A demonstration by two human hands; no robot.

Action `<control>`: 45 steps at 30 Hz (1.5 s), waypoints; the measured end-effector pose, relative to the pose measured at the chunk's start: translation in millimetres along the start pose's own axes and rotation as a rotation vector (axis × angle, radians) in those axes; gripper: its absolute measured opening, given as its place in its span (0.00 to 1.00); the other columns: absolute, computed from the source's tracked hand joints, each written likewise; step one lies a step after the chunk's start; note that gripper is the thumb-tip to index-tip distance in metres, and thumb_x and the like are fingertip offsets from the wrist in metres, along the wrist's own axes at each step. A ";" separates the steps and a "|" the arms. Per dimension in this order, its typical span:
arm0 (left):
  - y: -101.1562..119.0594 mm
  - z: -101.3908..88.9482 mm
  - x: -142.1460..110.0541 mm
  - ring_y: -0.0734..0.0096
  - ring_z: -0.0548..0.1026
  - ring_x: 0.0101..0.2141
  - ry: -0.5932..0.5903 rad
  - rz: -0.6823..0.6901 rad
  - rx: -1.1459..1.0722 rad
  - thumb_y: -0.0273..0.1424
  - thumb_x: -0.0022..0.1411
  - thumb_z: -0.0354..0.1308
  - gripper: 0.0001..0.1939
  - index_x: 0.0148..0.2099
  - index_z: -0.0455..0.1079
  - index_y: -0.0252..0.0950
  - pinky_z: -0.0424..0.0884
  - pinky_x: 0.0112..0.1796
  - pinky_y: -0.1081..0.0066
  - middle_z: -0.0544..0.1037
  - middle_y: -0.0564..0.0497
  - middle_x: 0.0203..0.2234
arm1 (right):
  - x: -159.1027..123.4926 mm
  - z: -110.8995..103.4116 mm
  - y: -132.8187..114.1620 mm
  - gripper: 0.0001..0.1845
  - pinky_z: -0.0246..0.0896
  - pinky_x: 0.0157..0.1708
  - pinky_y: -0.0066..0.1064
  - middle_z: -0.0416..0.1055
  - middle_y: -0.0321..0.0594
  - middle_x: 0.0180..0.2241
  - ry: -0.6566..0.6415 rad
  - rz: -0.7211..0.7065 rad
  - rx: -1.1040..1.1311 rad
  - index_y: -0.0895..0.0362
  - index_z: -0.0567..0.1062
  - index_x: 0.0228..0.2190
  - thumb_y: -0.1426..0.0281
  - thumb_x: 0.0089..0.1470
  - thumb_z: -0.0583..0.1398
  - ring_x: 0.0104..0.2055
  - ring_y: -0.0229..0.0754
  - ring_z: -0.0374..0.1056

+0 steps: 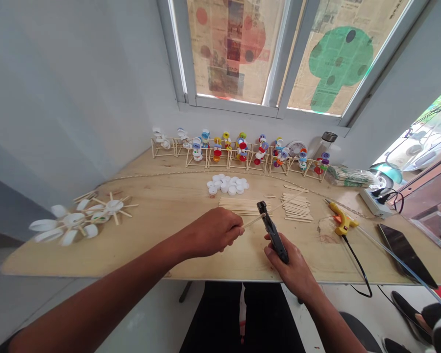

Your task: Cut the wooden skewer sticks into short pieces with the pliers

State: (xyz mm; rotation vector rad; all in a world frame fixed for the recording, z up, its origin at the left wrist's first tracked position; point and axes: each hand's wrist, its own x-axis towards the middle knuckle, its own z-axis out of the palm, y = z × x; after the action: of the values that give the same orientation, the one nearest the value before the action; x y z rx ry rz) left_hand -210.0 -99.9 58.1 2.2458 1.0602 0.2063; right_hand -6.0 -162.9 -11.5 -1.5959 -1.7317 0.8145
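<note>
My left hand [213,231] is closed around one end of a thin wooden stick [253,221], which slants up to the right over the table. Black pliers [273,233] are gripped in my right hand [296,269], their head pointing up and away from me. The stick meets the pliers near their jaws; whether the jaws bite on it I cannot tell. Behind the hands lie a row of long wooden sticks [230,205] and a stack of shorter sticks [297,207]. White bottle caps [226,185] are gathered in a cluster farther back.
Wheels of sticks and white rings [73,220] lie at the table's left. Small stick frames with coloured caps [242,153] line the wall. On the right are a yellow glue gun [341,218], a black phone or tablet [406,252], a power strip [377,203] and cables.
</note>
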 end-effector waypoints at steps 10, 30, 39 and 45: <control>4.9 -7.0 0.5 0.80 0.66 0.15 -0.020 0.009 0.034 0.31 0.58 0.44 0.15 0.22 0.65 0.33 0.58 0.21 0.78 0.71 0.54 0.16 | 0.2 0.7 -2.5 0.14 0.56 0.27 0.28 0.65 0.33 0.23 -0.005 0.011 -0.047 0.55 0.70 0.36 0.62 0.52 0.52 0.26 0.39 0.62; 12.9 -14.1 -2.6 0.78 0.66 0.16 -0.022 0.006 0.106 0.30 0.58 0.45 0.15 0.22 0.65 0.33 0.58 0.24 0.76 0.71 0.54 0.16 | -0.2 3.1 -2.5 0.13 0.55 0.26 0.28 0.64 0.33 0.22 0.004 0.003 -0.040 0.55 0.70 0.35 0.62 0.52 0.52 0.25 0.38 0.61; 11.9 -13.4 -3.2 0.80 0.65 0.16 -0.002 0.026 0.122 0.30 0.58 0.45 0.15 0.22 0.65 0.33 0.57 0.22 0.77 0.70 0.54 0.16 | 0.1 2.4 -2.6 0.14 0.57 0.28 0.28 0.67 0.34 0.24 0.003 0.017 0.005 0.56 0.70 0.35 0.61 0.51 0.53 0.27 0.39 0.63; 15.9 -17.5 -2.7 0.79 0.67 0.17 -0.053 0.020 0.217 0.29 0.58 0.44 0.15 0.23 0.66 0.33 0.58 0.23 0.77 0.71 0.54 0.17 | -0.2 3.6 -0.4 0.13 0.57 0.28 0.27 0.66 0.34 0.24 0.001 0.015 0.004 0.56 0.70 0.35 0.62 0.51 0.53 0.27 0.38 0.63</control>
State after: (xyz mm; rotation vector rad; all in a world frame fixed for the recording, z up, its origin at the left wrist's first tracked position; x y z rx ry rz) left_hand -208.5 -100.9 81.9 2.4414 1.0764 0.0409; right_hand -9.1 -163.2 -13.4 -1.6084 -1.7188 0.8235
